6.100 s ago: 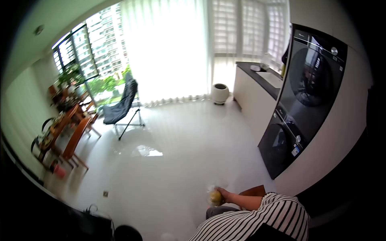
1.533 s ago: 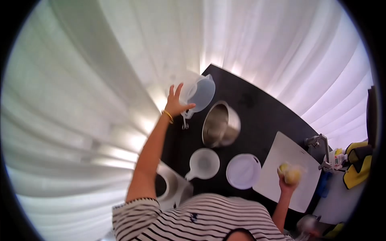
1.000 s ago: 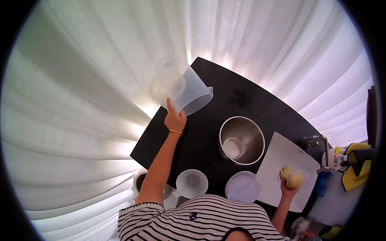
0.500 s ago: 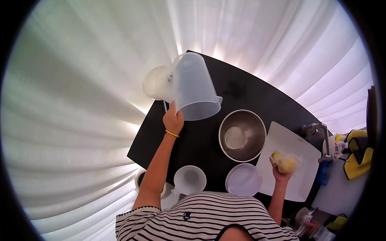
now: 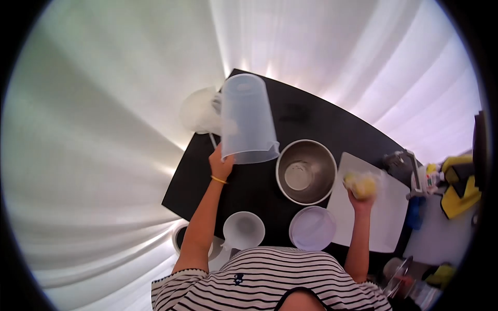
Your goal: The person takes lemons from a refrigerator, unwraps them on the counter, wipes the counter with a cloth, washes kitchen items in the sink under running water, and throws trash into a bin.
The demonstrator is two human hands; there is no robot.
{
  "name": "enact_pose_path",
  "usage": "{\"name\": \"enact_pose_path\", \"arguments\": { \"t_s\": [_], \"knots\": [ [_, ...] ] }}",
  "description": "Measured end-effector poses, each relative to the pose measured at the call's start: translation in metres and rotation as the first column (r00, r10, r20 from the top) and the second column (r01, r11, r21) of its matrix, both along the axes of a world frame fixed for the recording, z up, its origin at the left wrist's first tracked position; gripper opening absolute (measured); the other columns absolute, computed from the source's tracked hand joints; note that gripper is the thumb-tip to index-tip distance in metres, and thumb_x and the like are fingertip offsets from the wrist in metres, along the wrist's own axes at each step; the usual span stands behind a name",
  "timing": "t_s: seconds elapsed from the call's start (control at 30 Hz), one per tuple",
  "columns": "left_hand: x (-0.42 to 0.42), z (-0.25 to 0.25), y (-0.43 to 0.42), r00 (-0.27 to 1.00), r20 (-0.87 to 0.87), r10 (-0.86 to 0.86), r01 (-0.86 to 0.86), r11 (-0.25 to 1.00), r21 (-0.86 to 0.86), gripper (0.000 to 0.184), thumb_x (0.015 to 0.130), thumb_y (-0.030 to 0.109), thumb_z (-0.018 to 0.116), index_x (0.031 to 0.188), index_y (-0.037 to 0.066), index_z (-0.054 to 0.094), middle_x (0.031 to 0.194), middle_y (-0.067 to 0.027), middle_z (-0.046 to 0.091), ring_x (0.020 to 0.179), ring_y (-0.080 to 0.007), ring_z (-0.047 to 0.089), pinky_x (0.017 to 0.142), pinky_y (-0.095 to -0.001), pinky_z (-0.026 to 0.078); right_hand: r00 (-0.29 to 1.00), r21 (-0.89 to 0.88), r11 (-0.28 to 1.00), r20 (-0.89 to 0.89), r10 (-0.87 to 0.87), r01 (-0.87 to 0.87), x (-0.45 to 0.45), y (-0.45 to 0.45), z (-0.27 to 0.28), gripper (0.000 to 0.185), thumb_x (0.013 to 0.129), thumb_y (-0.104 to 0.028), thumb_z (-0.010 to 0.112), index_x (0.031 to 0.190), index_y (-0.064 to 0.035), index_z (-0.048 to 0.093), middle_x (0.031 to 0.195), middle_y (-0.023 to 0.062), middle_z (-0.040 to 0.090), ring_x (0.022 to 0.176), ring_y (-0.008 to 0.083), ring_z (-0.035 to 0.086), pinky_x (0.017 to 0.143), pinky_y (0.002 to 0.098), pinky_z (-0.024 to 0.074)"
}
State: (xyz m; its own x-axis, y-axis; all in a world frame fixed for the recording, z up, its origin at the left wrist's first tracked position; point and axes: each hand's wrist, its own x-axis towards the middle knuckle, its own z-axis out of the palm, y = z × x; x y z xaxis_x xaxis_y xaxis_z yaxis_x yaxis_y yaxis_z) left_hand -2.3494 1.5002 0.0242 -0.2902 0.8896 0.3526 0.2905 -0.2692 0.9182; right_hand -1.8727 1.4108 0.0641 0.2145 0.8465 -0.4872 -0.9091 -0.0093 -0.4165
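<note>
A large translucent plastic jug [image 5: 246, 114] is tipped on its side in the air, its mouth and spout facing me. My left hand [image 5: 221, 165] is closed on it near the rim; the exact grip is partly hidden. Over the white cutting board, my right hand [image 5: 361, 199] is wrapped around a clear plastic bag of yellow fruit [image 5: 363, 184]. The fruit is blurred, so its kind cannot be told. A stainless steel bowl [image 5: 319, 176] stands between my hands. Closer to my body are a white plastic container [image 5: 244, 230] and a round pale lilac tub or lid [image 5: 312, 228].
The white cutting board [image 5: 386, 223] lies at right on the black table [image 5: 311, 116]. Behind the jug is a bulging whitish bag [image 5: 199, 111]. A grey metal tap-like fixture [image 5: 412, 171], a labelled bottle [image 5: 429, 180] and a yellow-black cloth [image 5: 459, 199] are far right.
The jug has come slightly towards me and turned more upside down, with my left hand on it. My right hand has raised the bag of fruit a little away from me and turned it.
</note>
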Motion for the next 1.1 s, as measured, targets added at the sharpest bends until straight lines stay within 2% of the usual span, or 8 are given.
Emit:
{"name": "enact_pose_path", "arguments": {
  "t_s": [0.1,0.3,0.37,0.67,0.87,0.97,1.03,1.1],
  "knots": [
    [-0.008,-0.006,0.002,0.997,-0.061,-0.052,0.053,0.999,0.003,0.025,0.080,0.014,0.055,0.100,-0.001,0.060,0.067,-0.0089,0.062,0.057,-0.0141,0.061,0.053,-0.0276,0.047,0.970,0.354,0.903,0.095,0.223,-0.242,-0.020,0.055,0.019,0.044,0.090,-0.041,0.041,0.118,-0.0083,0.050,0.114,0.0112,0.057,0.107,0.0298,0.054,0.090,0.0500,0.0452],
    [-0.009,-0.002,0.006,0.979,-0.117,-0.164,0.158,0.985,-0.064,0.033,0.075,0.010,0.057,0.105,-0.002,0.059,0.081,-0.0126,0.064,0.073,-0.0158,0.062,0.066,-0.0285,0.048,0.720,-0.077,0.997,0.692,0.058,-0.007,-0.024,0.140,-0.005,0.038,0.090,-0.040,0.040,0.112,-0.0110,0.053,0.108,0.0062,0.059,0.099,0.0252,0.058,0.081,0.0469,0.0498],
    [-0.013,-0.011,0.005,0.987,-0.045,-0.154,0.148,0.982,-0.117,0.034,0.074,0.010,0.057,0.106,-0.004,0.058,0.086,-0.0141,0.064,0.079,-0.0167,0.062,0.071,-0.0287,0.047,0.534,-0.231,0.972,0.815,0.224,-0.055,-0.013,0.136,-0.006,0.038,0.089,-0.043,0.042,0.112,-0.0148,0.053,0.110,0.0056,0.059,0.098,0.0240,0.059,0.074,0.0454,0.0513],
    [-0.005,-0.012,0.011,0.987,0.040,-0.158,0.161,0.982,-0.098,0.032,0.075,0.006,0.056,0.105,-0.006,0.057,0.079,-0.0077,0.062,0.058,-0.0097,0.055,0.052,-0.0219,0.044,0.789,-0.332,0.933,0.607,0.097,0.141,0.035,0.017,-0.017,0.036,0.086,-0.044,0.039,0.106,-0.0173,0.053,0.099,0.0035,0.060,0.096,0.0275,0.056,0.074,0.0552,0.0467],
    [0.000,-0.004,0.018,0.958,-0.256,-0.130,0.134,0.991,-0.001,0.030,0.075,0.006,0.057,0.103,-0.004,0.058,0.083,-0.0103,0.064,0.073,-0.0147,0.060,0.068,-0.0280,0.048,0.840,-0.612,0.766,0.507,0.190,0.197,0.065,-0.040,-0.089,0.034,0.085,-0.040,0.041,0.106,-0.0154,0.052,0.097,0.0040,0.057,0.097,0.0282,0.053,0.075,0.0539,0.0464],
    [0.008,0.012,0.014,0.972,-0.168,-0.165,0.156,0.986,-0.064,0.032,0.074,0.007,0.058,0.104,-0.003,0.059,0.079,-0.0077,0.062,0.068,-0.0100,0.057,0.062,-0.0254,0.047,0.527,-0.587,0.801,0.721,0.450,0.119,0.062,-0.065,-0.082,0.045,0.082,-0.037,0.052,0.119,-0.0108,0.050,0.110,0.0092,0.055,0.105,0.0303,0.050,0.071,0.0507,0.0483],
    [0.010,0.015,0.016,0.980,-0.079,-0.182,0.179,0.983,-0.044,0.033,0.073,0.006,0.059,0.104,-0.002,0.059,0.069,-0.0034,0.059,0.059,-0.0070,0.053,0.054,-0.0227,0.045,0.173,-0.775,0.617,0.633,0.755,0.140,0.013,-0.041,0.014,0.049,0.078,-0.033,0.062,0.119,-0.0079,0.052,0.104,0.0099,0.059,0.100,0.0286,0.055,0.069,0.0432,0.0501],
    [0.008,0.020,0.019,0.985,-0.042,-0.170,0.168,0.984,-0.051,0.034,0.073,0.006,0.058,0.106,-0.002,0.058,0.066,-0.0023,0.058,0.057,-0.0062,0.052,0.052,-0.0216,0.044,-0.616,-0.664,0.666,0.378,0.691,0.341,0.047,-0.027,0.003,0.046,0.073,-0.032,0.068,0.111,-0.0078,0.058,0.099,0.0109,0.062,0.093,0.0222,0.060,0.072,0.0370,0.0502]
  ]
}}
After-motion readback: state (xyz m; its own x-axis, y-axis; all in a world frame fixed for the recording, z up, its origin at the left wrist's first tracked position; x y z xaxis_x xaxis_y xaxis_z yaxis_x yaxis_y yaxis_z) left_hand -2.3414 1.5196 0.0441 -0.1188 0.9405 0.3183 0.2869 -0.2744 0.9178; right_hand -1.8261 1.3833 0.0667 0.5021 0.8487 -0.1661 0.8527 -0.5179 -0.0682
